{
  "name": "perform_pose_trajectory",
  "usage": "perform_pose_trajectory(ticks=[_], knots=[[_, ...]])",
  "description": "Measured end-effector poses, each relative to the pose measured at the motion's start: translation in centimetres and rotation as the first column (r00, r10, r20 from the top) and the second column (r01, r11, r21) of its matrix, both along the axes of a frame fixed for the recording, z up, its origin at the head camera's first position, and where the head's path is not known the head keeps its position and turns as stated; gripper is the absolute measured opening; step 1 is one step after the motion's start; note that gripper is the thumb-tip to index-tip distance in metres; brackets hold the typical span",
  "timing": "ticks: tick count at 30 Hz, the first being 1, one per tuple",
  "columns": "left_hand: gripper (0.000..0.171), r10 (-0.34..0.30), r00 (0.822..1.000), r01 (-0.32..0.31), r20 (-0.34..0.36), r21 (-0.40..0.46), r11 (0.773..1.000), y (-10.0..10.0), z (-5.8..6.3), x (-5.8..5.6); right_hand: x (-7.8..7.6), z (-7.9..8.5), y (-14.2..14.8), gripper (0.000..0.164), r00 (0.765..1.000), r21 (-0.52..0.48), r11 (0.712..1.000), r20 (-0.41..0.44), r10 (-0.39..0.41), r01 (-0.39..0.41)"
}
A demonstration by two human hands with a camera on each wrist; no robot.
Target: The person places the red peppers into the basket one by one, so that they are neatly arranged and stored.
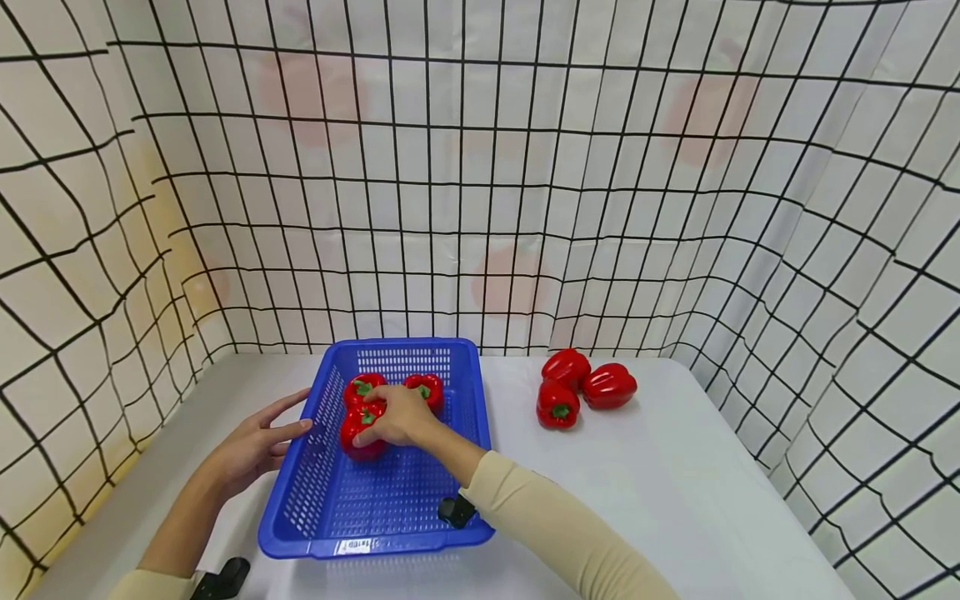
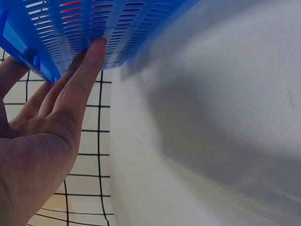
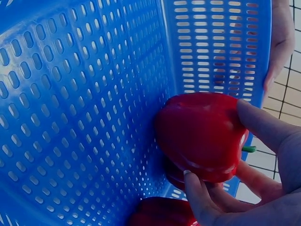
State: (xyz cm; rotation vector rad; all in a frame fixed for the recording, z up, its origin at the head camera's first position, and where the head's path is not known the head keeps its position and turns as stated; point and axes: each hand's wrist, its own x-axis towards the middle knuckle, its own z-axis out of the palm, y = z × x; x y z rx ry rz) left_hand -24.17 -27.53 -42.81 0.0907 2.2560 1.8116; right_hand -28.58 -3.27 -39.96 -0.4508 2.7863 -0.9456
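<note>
A blue perforated basket [image 1: 405,508] is set on a white tabletop [image 1: 600,500], hemmed in at the back and both sides by black wire mesh [image 1: 480,183] before pale sheeting. To the basket's right, three red peppers are grouped close together: a rear pepper [image 1: 566,367], a near pepper [image 1: 557,408] and an outer pepper [image 1: 611,386]. On the basket's near rim a small pale label [image 1: 357,547] is carried. The right rim is crossed by a cream sleeve [image 1: 555,521], and a black device [image 1: 454,511] is seen at that wrist, above the basket's near right corner.

Inside, the right hand [image 1: 401,417] is bordered by two more peppers: a far left pepper [image 1: 355,393], close behind the gripped one, and a far right pepper [image 1: 436,392], partly hidden by the hand.

The gripped pepper [image 1: 362,448] is held in the left part of the basket, near its perforated wall, between the right thumb and curled fingers, parted only by its width. Its green stem is turned toward the palm; whether its underside is touching the basket floor cannot be told.

Outside, the basket's left wall is touched by the left hand [image 1: 251,450], its fingers extended and spread, with nothing grasped.
</note>
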Motion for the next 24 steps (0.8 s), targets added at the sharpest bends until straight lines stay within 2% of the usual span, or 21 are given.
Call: perform_pose_trajectory(ticks=[13,24], knots=[[0.083,-0.003,1.0,0.003,0.007,0.011,1.0,-0.08,-0.12,-0.1,0.32,0.46,0.2,0.077,0.999,0.034,0.999,0.033,0.01,-0.011],[0.082,-0.001,1.0,0.001,0.008,0.012,1.0,-0.22,-0.24,-0.17,0.5,0.5,0.21,0.075,0.999,0.028,1.0,0.029,0.013,-0.014]])
